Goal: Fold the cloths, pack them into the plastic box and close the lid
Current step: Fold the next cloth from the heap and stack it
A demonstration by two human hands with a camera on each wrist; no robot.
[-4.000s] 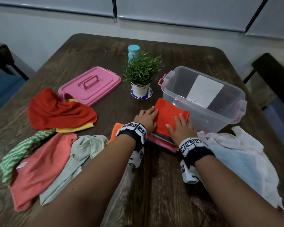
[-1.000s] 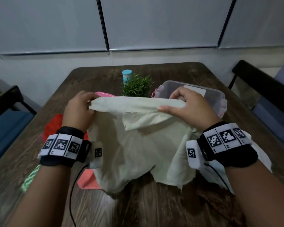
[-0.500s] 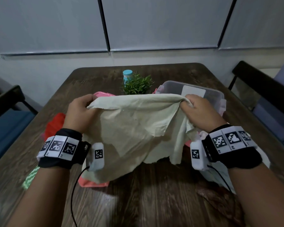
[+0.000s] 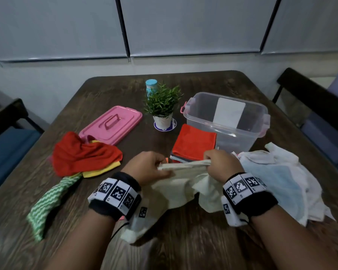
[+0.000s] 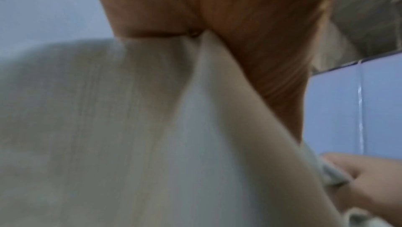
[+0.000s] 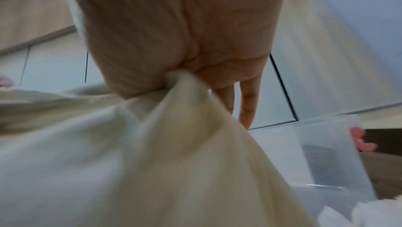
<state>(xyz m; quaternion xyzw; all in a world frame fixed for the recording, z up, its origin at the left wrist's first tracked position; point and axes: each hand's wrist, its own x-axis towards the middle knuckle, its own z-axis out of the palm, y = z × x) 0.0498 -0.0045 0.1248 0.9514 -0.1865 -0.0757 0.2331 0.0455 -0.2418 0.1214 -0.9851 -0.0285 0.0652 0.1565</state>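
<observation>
Both hands, left hand [image 4: 147, 168] and right hand [image 4: 221, 165], grip the cream cloth [image 4: 180, 184] by its top edge above bare table [image 4: 183, 240].

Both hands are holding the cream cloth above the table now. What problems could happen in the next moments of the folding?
1. The cream cloth hangs bunched and uneven between the left hand and right hand, so the fold may come out crooked.
2. The folded stack lies just behind the hands; a swinging hem could disturb it.
3. The plastic box looks empty and the pink lid lies apart, so packing is still undone.
</observation>
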